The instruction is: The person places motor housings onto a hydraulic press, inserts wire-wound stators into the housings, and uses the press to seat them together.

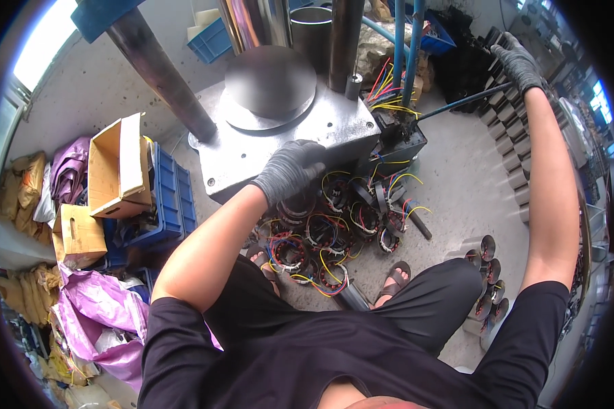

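Press bed point(235, 153) shiny under L hand point(290, 172), wired rings point(290, 253) on grey flr point(457, 178).

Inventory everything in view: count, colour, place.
Base: 1, silver, upper centre
Disc: 1, grey, on base
Column: 1, chrome, behind disc
Pillars: 2, dark, flanking disc
Poles: 2, blue, upper right
Rod: 1, bluish, right of base
Wired rings: many, dark, before base
Tubes: many, silver, right
Crates: several, blue, left and top
Boxes: 2, tan, left
Sacks: at least 2, purple, left
Sandals: 2, brown, lower centre
Left hand: 1, grey-gloved, on base
Right hand: 1, grey-gloved, at rod's upper end
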Tool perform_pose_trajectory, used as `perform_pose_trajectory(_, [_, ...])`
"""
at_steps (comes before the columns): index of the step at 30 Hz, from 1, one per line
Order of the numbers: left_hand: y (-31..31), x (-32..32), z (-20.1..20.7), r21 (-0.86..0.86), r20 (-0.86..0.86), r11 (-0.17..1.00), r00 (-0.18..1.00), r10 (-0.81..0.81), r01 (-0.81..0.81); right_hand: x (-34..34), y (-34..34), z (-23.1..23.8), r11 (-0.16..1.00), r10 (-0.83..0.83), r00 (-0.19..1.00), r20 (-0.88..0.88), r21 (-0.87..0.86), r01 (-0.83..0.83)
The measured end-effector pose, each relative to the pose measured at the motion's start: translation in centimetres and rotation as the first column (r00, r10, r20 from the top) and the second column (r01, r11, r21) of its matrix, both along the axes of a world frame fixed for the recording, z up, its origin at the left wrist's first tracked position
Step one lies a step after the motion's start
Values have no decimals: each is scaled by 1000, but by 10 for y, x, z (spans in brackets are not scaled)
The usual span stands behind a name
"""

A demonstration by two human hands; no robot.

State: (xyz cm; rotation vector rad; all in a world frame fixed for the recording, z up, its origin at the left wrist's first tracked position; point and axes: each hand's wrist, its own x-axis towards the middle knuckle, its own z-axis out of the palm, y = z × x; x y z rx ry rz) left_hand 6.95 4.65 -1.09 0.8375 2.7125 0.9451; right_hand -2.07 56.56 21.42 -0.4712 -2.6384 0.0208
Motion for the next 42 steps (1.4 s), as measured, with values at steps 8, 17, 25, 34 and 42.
perform_pose_trajectory(8, [-1,-2,0,32,17,999,1000,-12,11,18,-14,9,999,8,1000,22,-45,-7])
perform_pose_trajectory(17, [-3,-12,-4,148,34,989,999,28,-33,71,-4,-21,980,171,971,-169,-69,-185])
perform_pose_trajectory(25, [2,-21,-4,258,22,961,995,100,-102,195,-31,-61,924,237,936,262,235,-300])
perform_pose_trajectory(34, [13,-36,-16,361,17,911,978,206,-198,74,-332,7,541,835,536,-123,361,-760])
perform_pose_trajectory(42, [19,-63,-45,582,-78,769,922,378,-266,-82,-451,45,542,798,576,177,209,-814])
